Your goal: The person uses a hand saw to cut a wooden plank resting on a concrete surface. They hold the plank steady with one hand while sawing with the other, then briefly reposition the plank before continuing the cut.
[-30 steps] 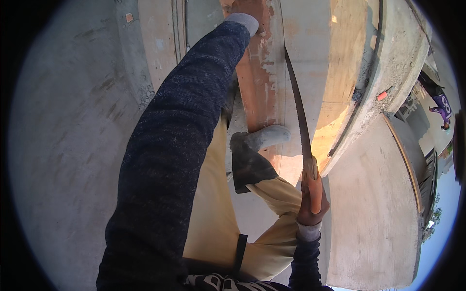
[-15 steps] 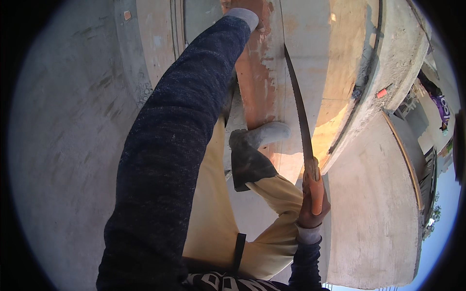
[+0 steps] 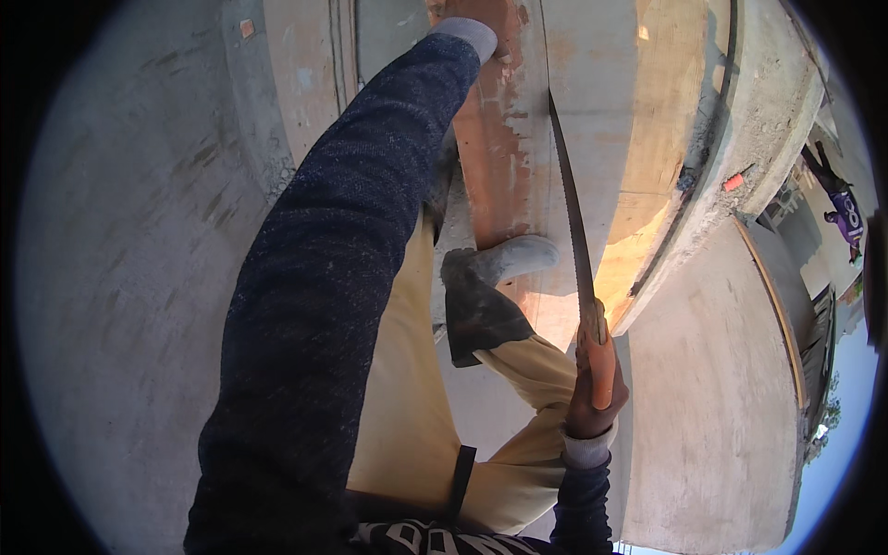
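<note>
My right hand is closed around the orange handle of a handsaw. Its long dark blade slants away from me over a large grey-and-tan panel, toothed edge on the left. Where the blade's far end meets the panel, a thin dark straight line runs on to the top of the picture. My left arm stretches far forward, and my left hand rests on the reddish strip along the panel's left side. Most of its fingers are cut off by the upper edge.
My booted foot presses on the panel beside the blade. A concrete ledge with a small orange-red piece lies to the right. Another person in purple is farther off at the right. Grey concrete floor spreads at the left.
The view has shifted slightly, and the person at the far right shows more fully. My right hand keeps its grip on the handsaw; the blade's position has barely changed.
</note>
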The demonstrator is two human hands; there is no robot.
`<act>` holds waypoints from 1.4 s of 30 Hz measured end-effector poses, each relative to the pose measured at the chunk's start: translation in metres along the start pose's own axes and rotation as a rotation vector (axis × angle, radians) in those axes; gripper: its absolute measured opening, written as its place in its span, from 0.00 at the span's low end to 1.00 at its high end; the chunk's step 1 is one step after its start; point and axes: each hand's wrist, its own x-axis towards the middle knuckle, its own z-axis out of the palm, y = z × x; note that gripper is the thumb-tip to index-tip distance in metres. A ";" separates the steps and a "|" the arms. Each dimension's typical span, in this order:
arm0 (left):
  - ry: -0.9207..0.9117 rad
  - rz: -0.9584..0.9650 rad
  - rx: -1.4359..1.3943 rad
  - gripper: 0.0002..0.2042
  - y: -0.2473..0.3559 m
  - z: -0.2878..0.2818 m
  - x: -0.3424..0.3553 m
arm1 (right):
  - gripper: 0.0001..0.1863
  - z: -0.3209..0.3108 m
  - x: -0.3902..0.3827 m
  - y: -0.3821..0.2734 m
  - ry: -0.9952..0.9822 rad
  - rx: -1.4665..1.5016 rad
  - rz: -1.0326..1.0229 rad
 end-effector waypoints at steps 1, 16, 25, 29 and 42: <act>-0.080 -0.024 0.030 0.63 0.000 -0.017 -0.004 | 0.17 0.009 0.011 0.005 0.018 0.027 -0.042; 0.024 0.027 0.122 0.59 -0.010 0.005 0.004 | 0.18 0.037 0.047 0.029 0.013 0.087 0.019; -0.142 0.092 0.277 0.52 0.007 -0.021 -0.003 | 0.16 0.001 -0.006 0.027 -0.063 -0.050 -0.017; 0.106 0.024 0.071 0.58 -0.023 0.016 0.006 | 0.17 0.012 0.000 0.018 0.015 0.146 -0.006; -0.042 -0.032 0.109 0.66 -0.009 -0.015 -0.007 | 0.18 -0.004 -0.017 0.009 -0.013 0.144 0.086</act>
